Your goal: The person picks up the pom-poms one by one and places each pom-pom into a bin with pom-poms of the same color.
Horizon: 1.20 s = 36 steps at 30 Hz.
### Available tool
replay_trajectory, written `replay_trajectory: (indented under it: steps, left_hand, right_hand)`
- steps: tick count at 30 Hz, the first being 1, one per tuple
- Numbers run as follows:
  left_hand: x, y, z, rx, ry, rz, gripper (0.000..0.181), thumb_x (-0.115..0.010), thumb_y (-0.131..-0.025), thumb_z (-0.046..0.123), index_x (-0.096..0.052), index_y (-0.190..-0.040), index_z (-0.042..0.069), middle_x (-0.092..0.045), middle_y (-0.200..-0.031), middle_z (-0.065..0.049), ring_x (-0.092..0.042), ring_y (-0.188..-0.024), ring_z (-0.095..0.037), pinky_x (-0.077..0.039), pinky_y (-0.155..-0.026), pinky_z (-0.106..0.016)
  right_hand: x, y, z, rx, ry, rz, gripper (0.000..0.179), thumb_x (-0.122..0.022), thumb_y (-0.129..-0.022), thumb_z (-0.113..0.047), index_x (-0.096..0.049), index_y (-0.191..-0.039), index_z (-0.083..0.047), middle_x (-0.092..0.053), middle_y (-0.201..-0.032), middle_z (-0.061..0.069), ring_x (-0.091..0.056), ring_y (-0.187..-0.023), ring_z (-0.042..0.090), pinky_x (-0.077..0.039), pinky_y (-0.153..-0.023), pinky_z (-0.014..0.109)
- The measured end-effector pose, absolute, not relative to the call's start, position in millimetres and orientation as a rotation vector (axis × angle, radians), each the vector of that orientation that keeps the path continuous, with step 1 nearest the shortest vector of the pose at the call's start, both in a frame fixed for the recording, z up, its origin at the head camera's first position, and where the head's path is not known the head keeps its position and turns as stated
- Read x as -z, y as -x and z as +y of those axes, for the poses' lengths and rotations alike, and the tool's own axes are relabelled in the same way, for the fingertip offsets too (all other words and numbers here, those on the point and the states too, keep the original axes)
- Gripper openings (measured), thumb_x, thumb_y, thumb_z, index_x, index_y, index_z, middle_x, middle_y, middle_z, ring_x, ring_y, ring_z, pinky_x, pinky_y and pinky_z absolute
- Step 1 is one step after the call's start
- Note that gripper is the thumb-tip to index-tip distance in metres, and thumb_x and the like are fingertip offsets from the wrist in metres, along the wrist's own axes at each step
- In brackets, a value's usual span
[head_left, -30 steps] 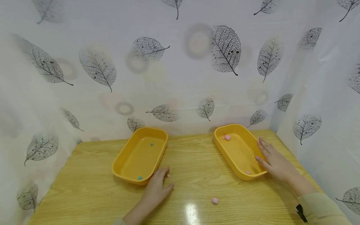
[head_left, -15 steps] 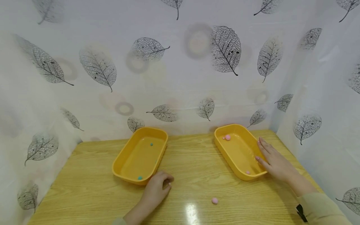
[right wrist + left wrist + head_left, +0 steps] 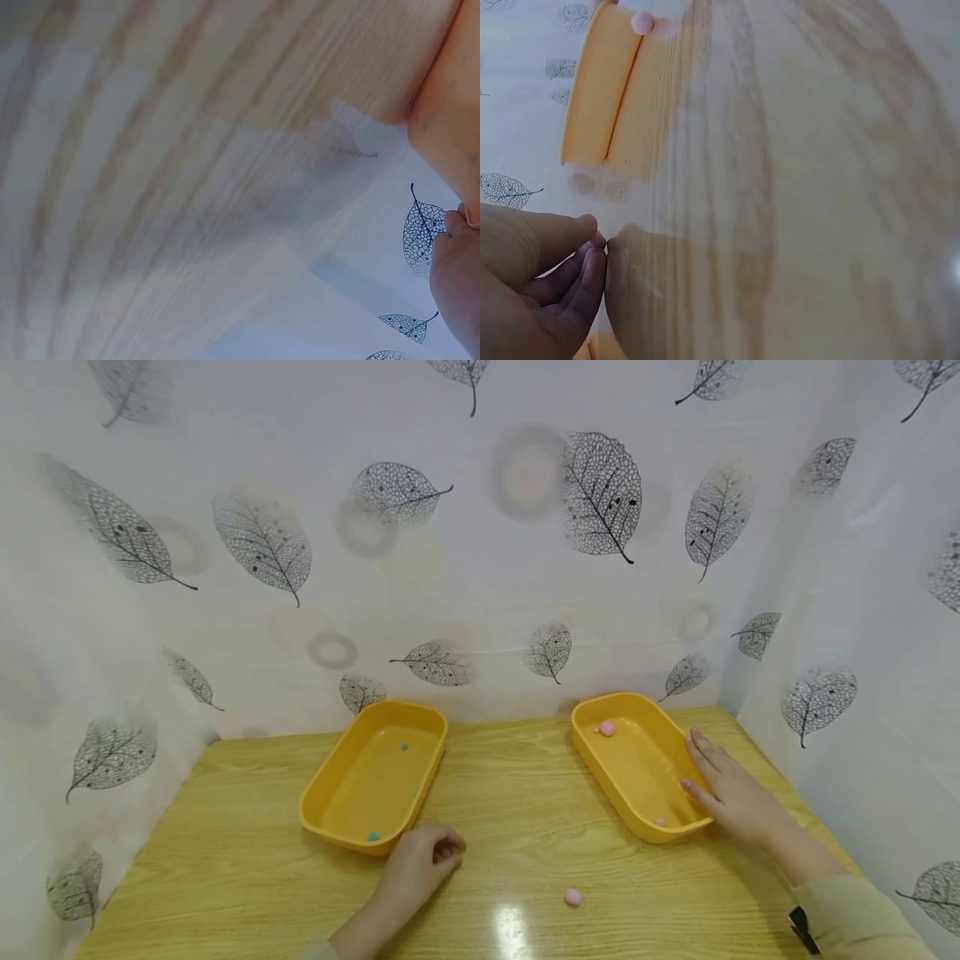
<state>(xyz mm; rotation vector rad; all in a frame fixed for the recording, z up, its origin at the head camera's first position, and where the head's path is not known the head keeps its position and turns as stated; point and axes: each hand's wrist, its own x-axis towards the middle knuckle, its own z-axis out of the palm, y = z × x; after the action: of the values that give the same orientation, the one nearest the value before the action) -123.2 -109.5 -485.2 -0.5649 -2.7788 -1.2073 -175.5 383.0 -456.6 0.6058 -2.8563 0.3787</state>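
Two yellow plastic trays stand on the wood-grain table. By the near right corner of the left tray (image 3: 322, 827), my left hand (image 3: 414, 868) brings thumb and index fingertips together. A small pink ball is pinched there, mostly hidden; the left wrist view shows the fingertips (image 3: 592, 255) meeting just above the table. At the right tray (image 3: 600, 772), my right hand (image 3: 738, 793) holds the right-hand wall, thumb inside and fingers along the rim. A larger pink ball (image 3: 573, 897) lies on the table between the hands, toward the front.
Teal balls lie in the left tray, one near (image 3: 373, 837) and one far (image 3: 404, 747). Inside the right tray are a pink ball (image 3: 607, 728), a tiny one beside it, and another pink ball (image 3: 661, 821) near the front. A leaf-print curtain (image 3: 480, 568) closes off the back and sides.
The left thumb and fingers have closed over the small pink ball that was visible beside them on the table. The right hand and both trays keep their places.
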Motion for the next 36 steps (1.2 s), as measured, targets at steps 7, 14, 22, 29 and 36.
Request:
replay_trajectory:
  steps: [7, 14, 22, 29, 36]
  left_hand:
    - [486, 124, -108, 1.289, 0.511, -2.769, 0.012, -0.084, -0.086, -0.001, -0.079, -0.092, 0.009, -0.076, -0.085, 0.001, -0.064, -0.074, -0.001, -0.055, -0.063, -0.016]
    - [486, 127, -109, 1.401, 0.483, -2.742, 0.010, -0.083, -0.088, 0.000, -0.079, -0.093, 0.008, -0.077, -0.086, -0.001, -0.066, -0.074, -0.003, -0.056, -0.063, -0.017]
    - [486, 128, -109, 1.462, 0.493, -2.740, 0.011, -0.083, -0.088, -0.002, -0.078, -0.092, 0.007, -0.078, -0.087, -0.003, -0.067, -0.075, -0.003, -0.058, -0.065, -0.017]
    - [483, 129, -106, 1.473, 0.521, -2.778, 0.008, -0.082, -0.089, 0.001, -0.078, -0.093, 0.006, -0.078, -0.088, -0.003, -0.069, -0.076, -0.006, -0.058, -0.065, -0.017]
    - [484, 132, -97, 1.495, 0.568, -2.767, 0.006, -0.083, -0.089, 0.002, -0.079, -0.093, 0.005, -0.079, -0.088, -0.005, -0.071, -0.077, -0.007, -0.059, -0.066, -0.017]
  right_hand:
    - [457, 176, 383, -0.379, -0.602, -2.857, 0.071, -0.053, -0.111, -0.030, -0.027, -0.161, 0.013, -0.021, -0.172, 0.032, -0.026, -0.156, 0.056, 0.015, -0.121, 0.007]
    - [457, 176, 383, -0.384, -0.591, -2.869, 0.071, -0.052, -0.111, -0.030, -0.026, -0.162, 0.011, -0.018, -0.174, 0.028, -0.024, -0.157, 0.054, 0.014, -0.122, 0.008]
    - [456, 175, 382, -0.375, -0.606, -2.850, 0.071, -0.053, -0.110, -0.029, -0.027, -0.162, 0.012, -0.019, -0.173, 0.030, -0.026, -0.157, 0.054, 0.014, -0.121, 0.006]
    - [456, 173, 382, -0.377, -0.599, -2.854, 0.072, -0.054, -0.110, -0.029, -0.026, -0.163, 0.010, -0.021, -0.173, 0.030, -0.026, -0.158, 0.053, 0.013, -0.122, 0.007]
    - [456, 173, 382, -0.380, -0.586, -2.864, 0.072, -0.053, -0.110, -0.030, -0.025, -0.164, 0.009, -0.019, -0.174, 0.028, -0.026, -0.157, 0.053, 0.014, -0.119, 0.004]
